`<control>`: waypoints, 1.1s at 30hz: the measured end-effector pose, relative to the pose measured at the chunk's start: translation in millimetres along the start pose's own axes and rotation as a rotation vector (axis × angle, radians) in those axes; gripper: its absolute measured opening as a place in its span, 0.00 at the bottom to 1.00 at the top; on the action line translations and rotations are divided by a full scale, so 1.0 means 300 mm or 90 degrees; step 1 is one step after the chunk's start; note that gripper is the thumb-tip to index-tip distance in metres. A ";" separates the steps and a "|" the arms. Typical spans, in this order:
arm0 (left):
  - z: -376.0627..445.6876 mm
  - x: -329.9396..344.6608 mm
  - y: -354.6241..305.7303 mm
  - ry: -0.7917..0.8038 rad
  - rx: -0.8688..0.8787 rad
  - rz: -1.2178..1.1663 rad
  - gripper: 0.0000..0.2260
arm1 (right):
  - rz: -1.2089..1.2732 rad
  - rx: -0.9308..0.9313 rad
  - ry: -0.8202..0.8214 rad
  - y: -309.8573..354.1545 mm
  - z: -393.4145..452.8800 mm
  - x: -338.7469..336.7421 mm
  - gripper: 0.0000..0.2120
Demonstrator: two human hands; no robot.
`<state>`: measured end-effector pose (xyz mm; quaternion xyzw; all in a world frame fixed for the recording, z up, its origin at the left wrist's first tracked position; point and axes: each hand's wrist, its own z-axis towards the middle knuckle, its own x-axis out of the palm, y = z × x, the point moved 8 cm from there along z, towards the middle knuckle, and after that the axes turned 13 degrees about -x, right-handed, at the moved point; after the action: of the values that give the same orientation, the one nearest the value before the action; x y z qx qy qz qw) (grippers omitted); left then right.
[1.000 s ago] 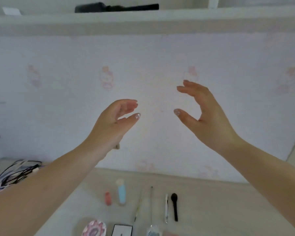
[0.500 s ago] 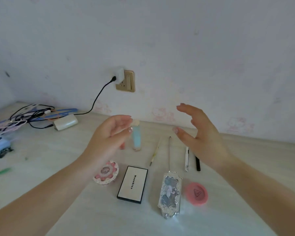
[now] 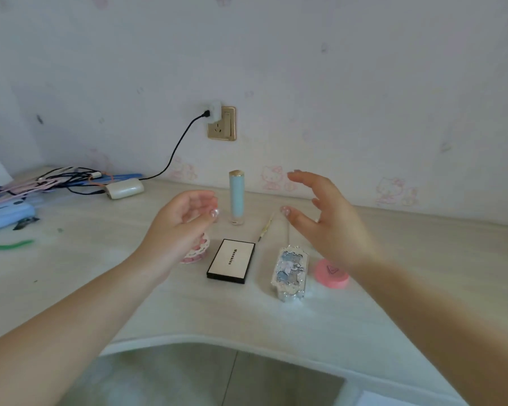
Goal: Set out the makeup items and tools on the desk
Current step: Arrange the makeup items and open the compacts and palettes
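Observation:
Both hands hover above the pale desk (image 3: 71,276), holding nothing. My left hand (image 3: 179,227) has loosely curled fingers and partly hides a pink scalloped compact (image 3: 198,250). My right hand (image 3: 326,218) is spread, fingers relaxed, above a silver ornate case (image 3: 291,272) and a pink round compact (image 3: 332,273). Between the hands stands a light-blue tube with a gold cap (image 3: 236,197). A white rectangular palette with a black edge (image 3: 231,260) lies flat in front of it. A thin stick tool (image 3: 266,227) lies behind the palette.
A gold wall socket (image 3: 222,124) holds a white plug with a black cable running left to a white charger block (image 3: 125,188). Tangled cables (image 3: 68,177) and a blue case (image 3: 6,213) sit at the far left. A green strip (image 3: 8,245) lies near the left edge.
The view has tilted down from the wall to the desk, bringing the makeup items into sight. Both hands have lowered toward the items, still holding nothing.

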<state>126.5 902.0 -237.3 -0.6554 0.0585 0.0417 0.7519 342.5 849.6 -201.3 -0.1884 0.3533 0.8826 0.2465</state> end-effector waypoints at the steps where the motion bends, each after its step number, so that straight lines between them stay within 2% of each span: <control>1: -0.032 -0.018 -0.008 0.001 0.006 -0.005 0.10 | -0.003 -0.003 0.004 0.033 -0.014 0.004 0.21; 9: -0.116 -0.194 0.027 -0.002 0.013 0.021 0.13 | -0.075 0.009 0.088 0.206 -0.031 0.121 0.23; 18: 0.170 -0.288 0.186 -0.007 -0.039 0.069 0.13 | -0.219 -0.034 0.219 0.095 0.217 0.349 0.23; 20: 0.268 -0.282 0.230 0.000 -0.058 0.078 0.14 | -0.294 -0.050 0.275 0.047 0.299 0.412 0.24; 23: 0.401 -0.245 0.284 0.033 -0.074 0.119 0.17 | -0.548 -0.131 0.404 -0.022 0.408 0.503 0.26; 25: 0.477 -0.199 0.322 0.080 -0.075 0.192 0.21 | -0.662 -0.179 0.482 -0.078 0.462 0.568 0.25; 27: 0.532 -0.148 0.360 0.126 -0.081 0.260 0.25 | -0.725 -0.211 0.539 -0.136 0.496 0.632 0.22; 30: 0.599 -0.089 0.413 0.142 -0.088 0.289 0.28 | -0.782 -0.252 0.602 -0.218 0.518 0.717 0.16; 33: 0.628 -0.029 0.442 0.151 -0.046 0.351 0.21 | -0.819 -0.299 0.646 -0.264 0.516 0.773 0.10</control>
<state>105.7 1107.0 -340.9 -0.6416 0.3203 0.1693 0.6761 175.5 1080.3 -255.7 -0.7716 0.0532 0.4298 0.4660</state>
